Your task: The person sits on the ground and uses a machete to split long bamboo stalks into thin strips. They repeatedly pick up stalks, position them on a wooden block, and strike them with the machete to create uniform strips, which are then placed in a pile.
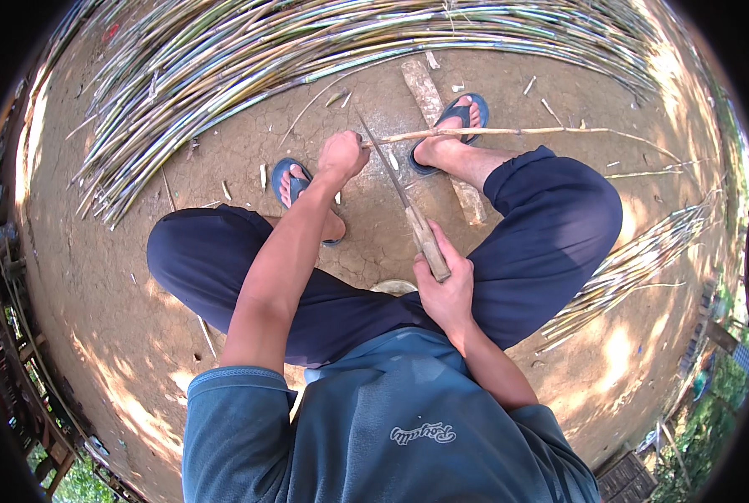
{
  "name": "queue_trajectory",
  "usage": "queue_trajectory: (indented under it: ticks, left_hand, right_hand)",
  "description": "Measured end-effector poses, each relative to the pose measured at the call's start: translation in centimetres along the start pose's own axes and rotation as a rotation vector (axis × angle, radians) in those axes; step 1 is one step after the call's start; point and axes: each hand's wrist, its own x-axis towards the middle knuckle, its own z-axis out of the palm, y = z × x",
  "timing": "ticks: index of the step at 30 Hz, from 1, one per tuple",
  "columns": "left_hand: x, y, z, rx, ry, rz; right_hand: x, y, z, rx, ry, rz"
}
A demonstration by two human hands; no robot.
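My left hand (343, 157) is closed round the left end of a thin bamboo stick (508, 132). The stick runs off to the right, passing over my foot, and thins out and bends at its far end. In my right hand (448, 289) is a long knife (397, 178), gripped by its wooden handle (427, 243). Its narrow blade points up and to the left, crossing the stick just right of my left fist. Whether the edge touches the stick I cannot tell. My right fingers wrap the handle, the thumb lying along it.
A wide pile of long bamboo sticks (324, 52) lies across the far ground. A smaller bundle (634, 272) rests at the right. Between my sandalled feet and under the stick is a flat piece of wood (425, 90). Short offcuts (226, 190) are scattered on the dirt.
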Motion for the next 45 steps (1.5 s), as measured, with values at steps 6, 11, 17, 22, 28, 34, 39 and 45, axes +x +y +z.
queue_trajectory:
  ticks: [6, 11, 17, 22, 28, 34, 39, 45]
  left_hand:
    - [-0.5, -0.3, -1.8, 0.042, -0.004, -0.171]
    - [-0.7, -0.5, -1.8, -0.023, 0.063, -0.251]
    - [0.5, 1.0, -1.9, -0.021, 0.074, -0.219]
    - [3.4, 1.1, 1.0, -0.077, -0.033, -0.063]
    - [3.6, 3.4, 0.0, -0.152, -0.131, 0.096]
    - [4.6, 2.6, -0.5, -0.022, 0.051, 0.004]
    - [3.2, 3.2, -2.8, 0.069, 0.153, -0.157]
    - [2.5, 3.6, -4.9, 0.155, 0.116, -0.075]
  right_hand:
    - [0.3, 0.6, 1.3, 0.051, 0.013, -0.11]
    - [-0.1, -0.3, 0.9, 0.024, -0.007, -0.082]
    - [-1.0, -0.5, 0.3, -0.025, 0.07, -0.085]
    - [-1.0, 0.5, -0.3, -0.078, 0.15, -0.058]
    - [-1.2, 1.0, -1.3, 0.016, 0.2, 0.009]
    - [-0.5, 0.4, -1.9, 0.002, 0.138, -0.047]
    - [-0.1, 0.3, -2.5, 0.003, 0.091, -0.062]
    - [-0.2, 0.3, -3.2, 0.028, 0.067, -0.058]
